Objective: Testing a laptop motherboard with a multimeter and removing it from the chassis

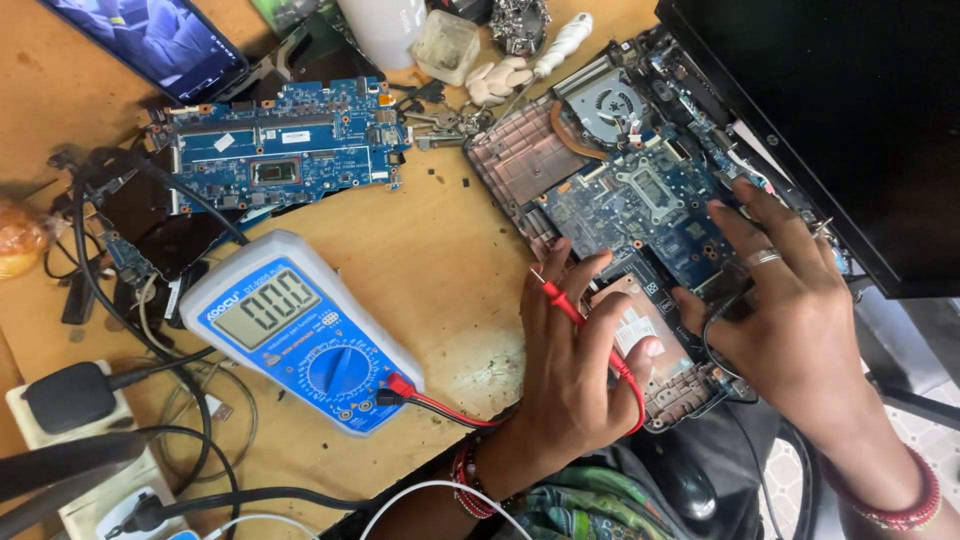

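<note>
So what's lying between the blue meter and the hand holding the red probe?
In the head view, bare wooden tabletop, crossed by the red lead running from the multimeter to the left hand.

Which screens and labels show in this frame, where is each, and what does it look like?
Multimeter display: centre-left on the desk, grey rectangle in a blue and white case.
Phone screen: top left, lit, bluish picture, dark frame.
Laptop screen: top right, black, unlit.
White sticker: small rectangle on the loose blue circuit board, upper left.

- Your multimeter point(300, 335) lies on the table point(440, 240), left of the opened laptop point(640, 230).
- A loose circuit board point(285, 150) lies behind the multimeter.
- A power strip point(60, 440), apparently, sits at far left.
</note>
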